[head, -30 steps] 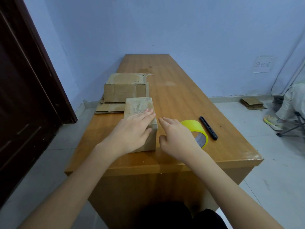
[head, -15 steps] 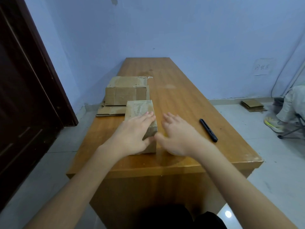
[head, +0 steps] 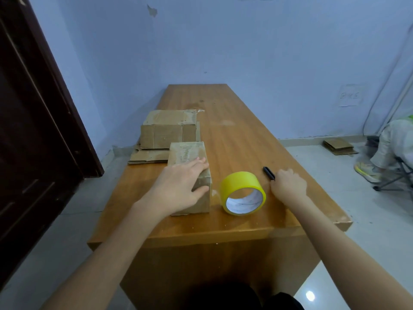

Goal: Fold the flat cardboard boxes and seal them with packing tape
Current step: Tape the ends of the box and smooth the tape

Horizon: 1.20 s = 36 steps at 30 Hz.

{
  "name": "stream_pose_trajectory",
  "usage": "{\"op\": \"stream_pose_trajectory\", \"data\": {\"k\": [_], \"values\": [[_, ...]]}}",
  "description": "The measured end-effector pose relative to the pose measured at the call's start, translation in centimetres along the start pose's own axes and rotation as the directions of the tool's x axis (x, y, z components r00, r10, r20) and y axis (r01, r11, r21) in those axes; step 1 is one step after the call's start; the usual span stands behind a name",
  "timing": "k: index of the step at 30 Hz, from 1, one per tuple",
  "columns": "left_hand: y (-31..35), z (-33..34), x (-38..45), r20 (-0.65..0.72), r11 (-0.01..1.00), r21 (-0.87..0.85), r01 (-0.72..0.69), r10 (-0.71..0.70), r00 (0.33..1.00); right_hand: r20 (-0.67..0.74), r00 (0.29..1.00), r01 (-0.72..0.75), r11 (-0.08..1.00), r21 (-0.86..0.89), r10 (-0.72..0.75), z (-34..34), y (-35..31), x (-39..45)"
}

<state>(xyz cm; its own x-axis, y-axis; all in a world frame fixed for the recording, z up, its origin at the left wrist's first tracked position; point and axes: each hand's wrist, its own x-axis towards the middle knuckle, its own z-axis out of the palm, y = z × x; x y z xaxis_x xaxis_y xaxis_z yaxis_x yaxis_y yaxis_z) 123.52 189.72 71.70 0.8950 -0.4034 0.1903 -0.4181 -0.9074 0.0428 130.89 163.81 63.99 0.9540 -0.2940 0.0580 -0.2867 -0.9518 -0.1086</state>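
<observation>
Box (head: 190,175): folded up and standing near the front left of the tabletop (head: 245,135), likely light, hollow and only moderately stiff, so its panels should give under hard pressure; judged best held by pressing flat on the top panel or by bracing two opposite side walls near the edges, not mid-panel. The left hand (head: 178,189) rests palm-down on its top with fingers straight and laid forward, thumb down against the near side face, steadying it rather than gripping. Behind it stands a second box (head: 167,130), set on flat cardboard (head: 149,156) that lies on the far left of the tabletop; these sheets should be limp along their creases and are best lifted by an edge. Just right of the near box, apart from it, the tape (head: 243,193) stands on its edge with the core facing the camera; it is a rigid yellow ring, liable to roll, and is best taken through or across the core. No loose tape end can be made out. Right of the tape, the right hand (head: 288,185) lies with fingers curled down at the near end of a black pen (head: 268,172); whether it already pinches the pen cannot be determined. The tabletop is smooth varnished wood, long and narrow, probably offering little friction, so a light box may slide when taped. The room has pale blue walls, a dark door (head: 33,130) at left and a tiled floor (head: 380,220); more cardboard lies on the floor at far right, beside a seated person's leg and shoe.
</observation>
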Motion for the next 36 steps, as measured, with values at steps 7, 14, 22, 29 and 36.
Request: {"op": "stream_pose_trajectory", "data": {"k": [7,14,22,29,36], "values": [[-0.4,0.0,0.0,0.018,0.994,-0.1,0.035,-0.034,0.999,-0.166,0.984,0.033,0.849,0.527,0.065,-3.6,-1.2,-2.0],[-0.9,0.5,-0.1,-0.002,0.981,-0.191,0.043,-0.044,0.999,-0.087,0.94,0.275,0.581,0.766,-0.331,-8.6,-4.1,-9.1],[-1.2,0.9,-0.2,-0.033,0.979,-0.205,0.019,-0.027,0.999,-0.006,0.931,0.258,0.646,0.719,-0.365,-6.4,-5.1,-12.3],[-1.1,0.9,-0.3,-0.046,0.98,-0.2,0.006,-0.015,0.999,-0.068,0.965,0.243,0.758,0.606,-0.255,-6.0,-5.8,-13.2],[-1.3,0.7,-0.3,-0.009,0.979,-0.203,-0.013,0.012,1.0,-0.101,0.96,0.267,0.738,0.62,-0.262,-5.7,-6.6,-14.3]]}}
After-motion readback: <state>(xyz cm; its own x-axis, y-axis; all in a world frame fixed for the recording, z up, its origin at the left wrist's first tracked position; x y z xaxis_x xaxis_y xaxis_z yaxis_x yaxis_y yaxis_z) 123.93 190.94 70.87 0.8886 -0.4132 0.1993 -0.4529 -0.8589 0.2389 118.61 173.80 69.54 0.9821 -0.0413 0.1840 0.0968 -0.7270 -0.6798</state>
